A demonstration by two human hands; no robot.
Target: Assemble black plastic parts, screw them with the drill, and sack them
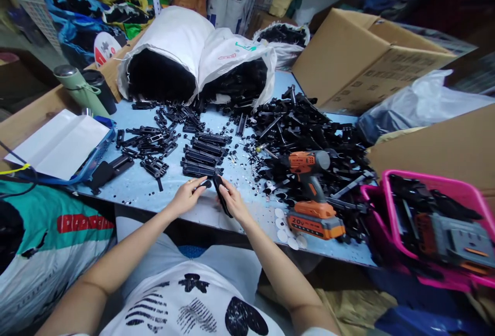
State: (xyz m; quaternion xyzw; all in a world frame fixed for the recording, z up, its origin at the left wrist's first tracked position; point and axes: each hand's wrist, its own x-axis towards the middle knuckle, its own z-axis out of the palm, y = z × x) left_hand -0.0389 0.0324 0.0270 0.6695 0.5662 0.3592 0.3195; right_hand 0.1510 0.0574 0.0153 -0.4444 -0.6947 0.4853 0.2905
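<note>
At the table's near edge, my right hand (235, 203) is closed around a long, narrow black plastic part (221, 196). My left hand (186, 198) pinches a small black rounded piece (207, 184) close to the upper end of that part. Just beyond my hands lies a row of several similar long black parts (204, 154), side by side. Left of the row is a pile of smaller black link-like pieces (149, 143). An orange cordless drill (309, 191) stands on its battery to the right of my right hand.
A large heap of black parts (309, 124) covers the table's right side, with loose screws nearby. White sacks (174, 32) of black parts lie open at the back. A cardboard box (348, 63), a pink basket (390, 222), a blue tray (91, 153) and a green flask (79, 88) surround the table.
</note>
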